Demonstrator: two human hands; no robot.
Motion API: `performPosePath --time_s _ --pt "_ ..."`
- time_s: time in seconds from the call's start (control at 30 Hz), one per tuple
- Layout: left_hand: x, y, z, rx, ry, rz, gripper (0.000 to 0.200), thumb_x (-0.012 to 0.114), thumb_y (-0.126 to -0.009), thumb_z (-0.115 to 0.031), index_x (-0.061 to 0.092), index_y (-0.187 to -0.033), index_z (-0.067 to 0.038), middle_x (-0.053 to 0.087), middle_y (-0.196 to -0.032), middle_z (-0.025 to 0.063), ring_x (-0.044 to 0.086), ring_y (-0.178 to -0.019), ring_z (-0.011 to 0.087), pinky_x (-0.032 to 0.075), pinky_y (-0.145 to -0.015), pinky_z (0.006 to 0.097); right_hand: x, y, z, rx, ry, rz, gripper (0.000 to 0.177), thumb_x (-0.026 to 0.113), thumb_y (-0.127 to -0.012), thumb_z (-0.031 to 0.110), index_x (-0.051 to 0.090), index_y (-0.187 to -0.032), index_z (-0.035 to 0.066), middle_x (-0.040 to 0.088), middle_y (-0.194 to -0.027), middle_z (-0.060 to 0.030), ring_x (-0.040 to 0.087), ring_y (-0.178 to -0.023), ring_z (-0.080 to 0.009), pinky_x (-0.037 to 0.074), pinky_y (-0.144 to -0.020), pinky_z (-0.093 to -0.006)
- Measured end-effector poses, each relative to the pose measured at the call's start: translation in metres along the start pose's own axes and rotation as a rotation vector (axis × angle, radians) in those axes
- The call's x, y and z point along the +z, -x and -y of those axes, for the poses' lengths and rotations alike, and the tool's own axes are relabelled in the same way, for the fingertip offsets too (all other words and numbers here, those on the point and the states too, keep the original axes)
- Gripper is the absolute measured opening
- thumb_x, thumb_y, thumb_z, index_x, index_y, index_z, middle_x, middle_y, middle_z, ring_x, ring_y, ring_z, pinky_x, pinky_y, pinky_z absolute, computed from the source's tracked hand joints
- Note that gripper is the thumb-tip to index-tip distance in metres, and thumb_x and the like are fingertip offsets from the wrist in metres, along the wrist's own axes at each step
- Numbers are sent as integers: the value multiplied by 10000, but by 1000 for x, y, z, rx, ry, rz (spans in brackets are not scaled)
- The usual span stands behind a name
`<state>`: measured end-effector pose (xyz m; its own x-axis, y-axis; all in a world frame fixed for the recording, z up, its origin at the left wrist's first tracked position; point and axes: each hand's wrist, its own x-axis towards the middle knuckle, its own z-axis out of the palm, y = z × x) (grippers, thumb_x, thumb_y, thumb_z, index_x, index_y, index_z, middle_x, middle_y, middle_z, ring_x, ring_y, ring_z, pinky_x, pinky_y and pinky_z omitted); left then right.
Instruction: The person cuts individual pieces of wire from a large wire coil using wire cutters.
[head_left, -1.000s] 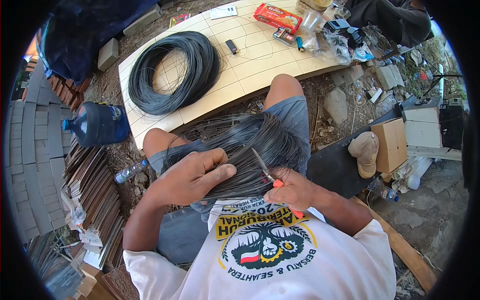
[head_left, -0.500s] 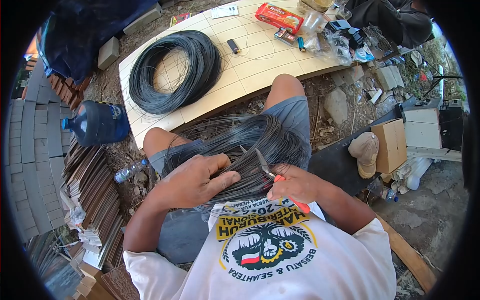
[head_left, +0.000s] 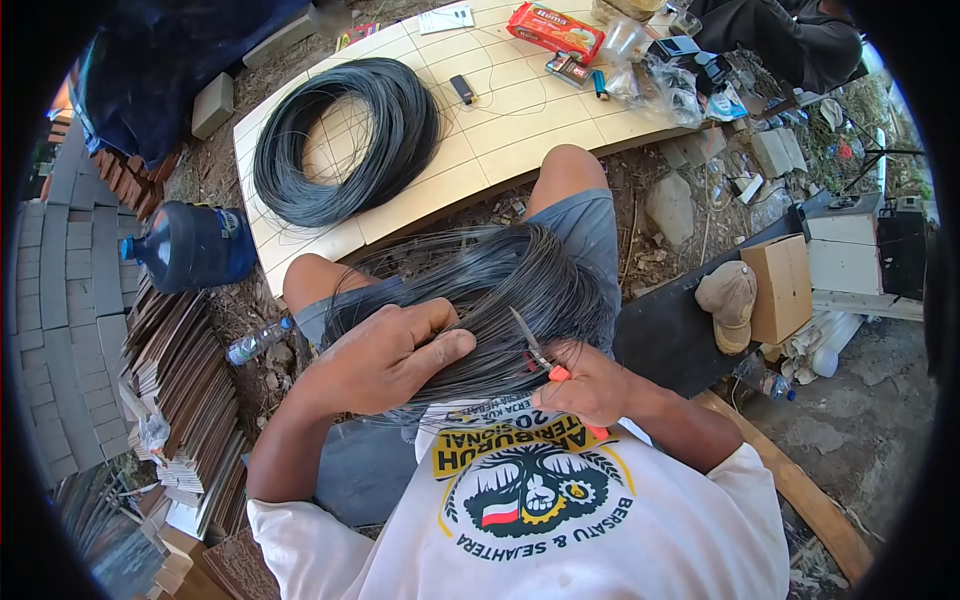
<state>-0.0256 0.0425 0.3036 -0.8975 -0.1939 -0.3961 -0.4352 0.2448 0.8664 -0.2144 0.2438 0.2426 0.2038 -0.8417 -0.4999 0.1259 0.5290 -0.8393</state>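
Note:
A coil of thin dark wire (head_left: pixel 500 265) lies across my lap between my knees. My left hand (head_left: pixel 400 355) grips the near left side of the coil, thumb over the strands. My right hand (head_left: pixel 585 385) is closed around red-handled snips (head_left: pixel 535 345), the pointed blades together and angled up and left over the wire. Part of the handles is hidden by my fingers. Beyond my knees, a second wire coil (head_left: pixel 400 160) rests on the light-coloured board.
The board (head_left: pixel 490 150) holds a lighter (head_left: pixel 462 89), a red biscuit packet (head_left: pixel 555 33) and plastic bags. A blue water jug (head_left: pixel 195 245) stands left, near stacked tiles (head_left: pixel 185 400). A cap (head_left: pixel 728 300) and cardboard box (head_left: pixel 780 290) are right. Another person sits at the far right.
The snips' blades were apart and now are together. My right hand has shifted slightly down and right, while my left hand stays on the wire.

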Motion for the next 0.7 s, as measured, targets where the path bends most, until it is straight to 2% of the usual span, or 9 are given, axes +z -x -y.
performPosePath --time_s 0.03,0.13,0.27,0.33,0.47,0.53,0.57,0.63,0.7 --pt "-1 0 -2 -24 1 8 366 580 -1023 -324 563 -934 30 556 -701 201 537 -629 327 418 -613 410 0 0 0 27 -28 1 328 676 -839 126 638 -1145 14 657 -940 -37 567 -845 -104 475 -787 -296" --pt "-3 -1 -5 -37 -34 43 371 593 -1016 -327 563 -926 31 568 -712 214 559 -645 347 421 -615 418 4 0 5 1 -218 -49 334 682 -852 106 627 -1167 13 654 -916 -14 565 -807 -88 479 -741 -286" --pt "-3 -1 -5 8 -14 51 378 608 -1006 -335 570 -926 33 583 -728 226 578 -663 366 425 -617 428 -3 -3 4 63 -207 4 349 687 -864 93 613 -1192 3 642 -885 -1 556 -779 -68 479 -712 -263" --pt "-4 -2 -5 -43 -54 75 380 619 -999 -338 583 -934 34 599 -746 233 590 -678 375 433 -624 429 -4 -4 5 122 -267 37 354 689 -868 100 607 -1198 -1 626 -867 2 554 -777 -54 477 -701 -247" --pt "-3 -2 -3 -8 -75 59 382 627 -993 -341 587 -929 33 606 -746 230 595 -679 372 437 -628 426 -4 -5 4 114 -209 49 362 685 -873 99 589 -1208 -1 620 -862 1 563 -778 -60 480 -699 -254" --pt "-3 -2 -4 -6 -32 47 389 632 -989 -347 582 -915 32 601 -731 223 596 -661 344 434 -625 422 0 -4 -3 -31 -174 -11 367 685 -870 93 577 -1210 4 602 -837 6 556 -758 -61 468 -672 -256" --pt "-3 -1 -4 -6 -30 48 389 632 -989 -347 582 -915 32 601 -731 223 596 -661 344 434 -625 422 1 -2 -2 -29 -175 -11 367 685 -870 93 577 -1210 4 602 -837 6 556 -758 -61 468 -672 -256" --pt "-3 -2 -5 -21 -5 24 394 629 -992 -351 570 -905 29 580 -709 206 570 -638 310 425 -620 417 1 -1 1 172 -366 0 358 683 -867 79 574 -1203 21 577 -813 23 531 -738 -43 450 -656 -244" --pt "-3 -2 -3 -25 -19 20 396 627 -994 -352 564 -905 29 570 -704 200 556 -635 300 423 -621 413 5 -1 -1 132 -356 -20 345 681 -868 77 579 -1194 33 567 -801 32 521 -726 -36 441 -646 -239"
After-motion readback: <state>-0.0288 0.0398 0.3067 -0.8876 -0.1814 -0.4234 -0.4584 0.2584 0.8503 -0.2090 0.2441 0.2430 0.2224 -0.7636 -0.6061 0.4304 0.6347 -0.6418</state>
